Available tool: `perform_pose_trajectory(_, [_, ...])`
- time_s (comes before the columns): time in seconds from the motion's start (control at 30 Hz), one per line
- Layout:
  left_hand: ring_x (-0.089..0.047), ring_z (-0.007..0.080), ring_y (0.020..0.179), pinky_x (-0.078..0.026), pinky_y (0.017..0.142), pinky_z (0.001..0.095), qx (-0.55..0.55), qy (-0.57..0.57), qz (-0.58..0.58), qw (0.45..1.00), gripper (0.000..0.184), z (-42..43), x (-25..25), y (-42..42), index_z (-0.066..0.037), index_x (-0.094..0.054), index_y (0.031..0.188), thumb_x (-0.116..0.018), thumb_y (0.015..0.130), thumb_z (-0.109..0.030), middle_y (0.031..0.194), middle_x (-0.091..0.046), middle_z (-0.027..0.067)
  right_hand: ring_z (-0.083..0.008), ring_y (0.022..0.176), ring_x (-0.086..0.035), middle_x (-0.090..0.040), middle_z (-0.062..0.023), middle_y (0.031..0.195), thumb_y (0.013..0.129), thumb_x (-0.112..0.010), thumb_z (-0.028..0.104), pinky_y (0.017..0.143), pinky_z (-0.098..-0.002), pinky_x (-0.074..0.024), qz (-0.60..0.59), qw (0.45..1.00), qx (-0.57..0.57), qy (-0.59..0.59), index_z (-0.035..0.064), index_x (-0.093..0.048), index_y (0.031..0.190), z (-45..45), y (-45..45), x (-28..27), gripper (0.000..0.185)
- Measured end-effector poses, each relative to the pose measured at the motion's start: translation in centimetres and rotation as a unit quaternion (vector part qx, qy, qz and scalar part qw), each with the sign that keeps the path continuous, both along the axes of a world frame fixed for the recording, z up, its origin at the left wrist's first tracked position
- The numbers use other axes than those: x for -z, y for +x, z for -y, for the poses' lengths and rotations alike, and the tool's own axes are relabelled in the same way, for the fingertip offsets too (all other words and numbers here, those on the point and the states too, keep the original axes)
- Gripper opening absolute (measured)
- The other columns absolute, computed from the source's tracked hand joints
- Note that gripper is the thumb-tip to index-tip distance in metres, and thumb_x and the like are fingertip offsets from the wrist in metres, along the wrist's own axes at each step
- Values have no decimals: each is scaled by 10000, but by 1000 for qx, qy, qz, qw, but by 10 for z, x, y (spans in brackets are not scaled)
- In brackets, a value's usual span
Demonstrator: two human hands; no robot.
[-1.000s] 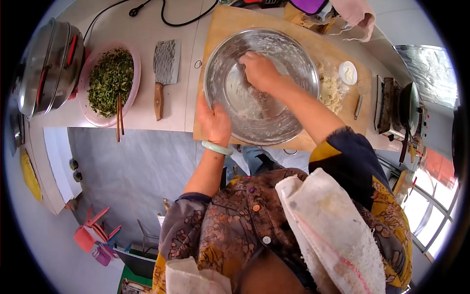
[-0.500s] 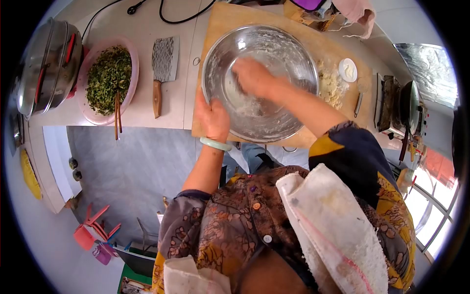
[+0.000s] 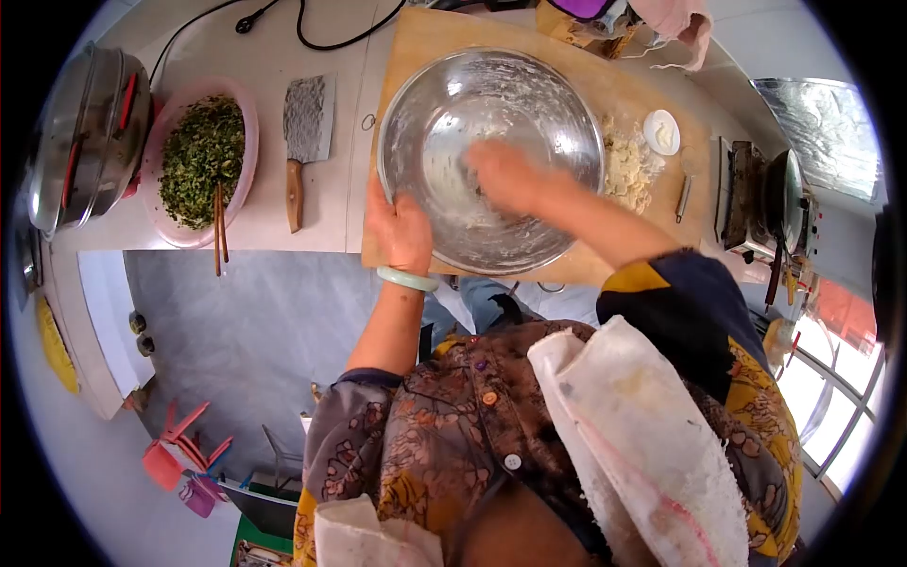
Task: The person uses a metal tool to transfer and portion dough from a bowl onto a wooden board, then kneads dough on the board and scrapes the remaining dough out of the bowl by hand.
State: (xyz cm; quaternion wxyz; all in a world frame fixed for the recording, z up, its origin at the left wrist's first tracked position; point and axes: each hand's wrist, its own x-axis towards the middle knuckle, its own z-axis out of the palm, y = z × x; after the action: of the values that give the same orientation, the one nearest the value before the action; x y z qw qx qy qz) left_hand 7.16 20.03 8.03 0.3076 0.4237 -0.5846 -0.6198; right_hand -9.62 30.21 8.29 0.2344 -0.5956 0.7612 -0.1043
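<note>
A large steel bowl (image 3: 557, 231) with whitish residue smeared inside stands on a wooden board (image 3: 416, 42). Its near left rim is gripped by my left hand (image 3: 403, 234), which wears a pale green bangle. Inside the bowl is my right hand (image 3: 507, 175), blurred by motion, so its fingers and anything in them cannot be made out. Crumbly dough (image 3: 628, 175) lies on the board to the right of the bowl, beside a small white cup (image 3: 661, 132).
Left of the board lies a cleaver (image 3: 307, 128). Farther left are a pink bowl (image 3: 248, 170) of chopped greens with chopsticks and a steel steamer pot (image 3: 99, 142). A small tool (image 3: 684, 194) lies on the board's right side, near a stove (image 3: 746, 194).
My right hand has moved about inside the bowl, most recently rightward and downward. My left hand stays on the rim. The whole view has shifted slightly.
</note>
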Motion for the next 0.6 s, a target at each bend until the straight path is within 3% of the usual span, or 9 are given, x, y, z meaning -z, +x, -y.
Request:
perform_pose_trajectory(0.13, [-581,177,918,-459,831,293,-15,-5,-24,1000,352,-1,3,-1,23,-561,1160,-410,842,28,1014,-638,96,-377,977,-580,-604,-202,1038,698,-564,-19,870,-448,-481,85,995,-49,-30,8,-626,925,-36,45,-2,237])
perform_pose_trajectory(0.17, [-581,174,919,-459,831,291,-10,-11,-24,1000,353,-1,3,-1,22,-562,1159,-409,841,30,1018,-637,97,-367,1028,-570,-609,-200,1071,708,-512,-49,939,-424,-451,80,995,-12,57,25,-635,1038,-30,35,1,360])
perform_pose_trajectory(0.27, [-581,165,922,-458,835,286,0,-28,-10,1000,358,0,-1,-1,20,-564,1161,-406,840,35,1028,-636,100,-378,1041,-564,-601,-218,1093,755,-474,-37,920,-449,-461,-19,990,125,61,5,-628,1043,17,-19,-16,330])
perform_pose_trajectory(0.33, [-582,161,922,-458,838,284,7,-39,13,999,365,0,3,2,19,-562,1170,-404,842,36,1033,-637,102,-377,1033,-564,-603,-207,1089,753,-492,-30,926,-457,-453,-61,989,128,-33,2,-627,1025,25,-30,-6,305])
perform_pose_trajectory(0.43, [-587,235,1038,-436,929,305,-2,40,-35,999,462,-1,0,-1,44,-534,1227,-382,792,86,1134,-623,153,-372,1021,-566,-605,-196,1066,750,-514,-18,921,-455,-455,2,998,1,62,5,-626,1002,6,17,-5,278])
perform_pose_trajectory(0.5, [-589,235,1033,-437,928,306,-4,19,-19,1000,461,-1,1,-1,46,-537,1224,-385,791,86,1125,-627,151,-361,1013,-571,-605,-186,1033,745,-537,-3,904,-443,-466,38,998,-57,-6,7,-624,979,-20,47,0,249])
perform_pose_trajectory(0.6, [-589,228,1025,-439,922,304,-9,0,-14,1000,459,-1,9,0,46,-540,1221,-388,790,88,1109,-632,148,-360,990,-578,-603,-188,996,743,-558,18,905,-445,-463,92,995,-31,-1,25,-624,978,-28,41,-9,244])
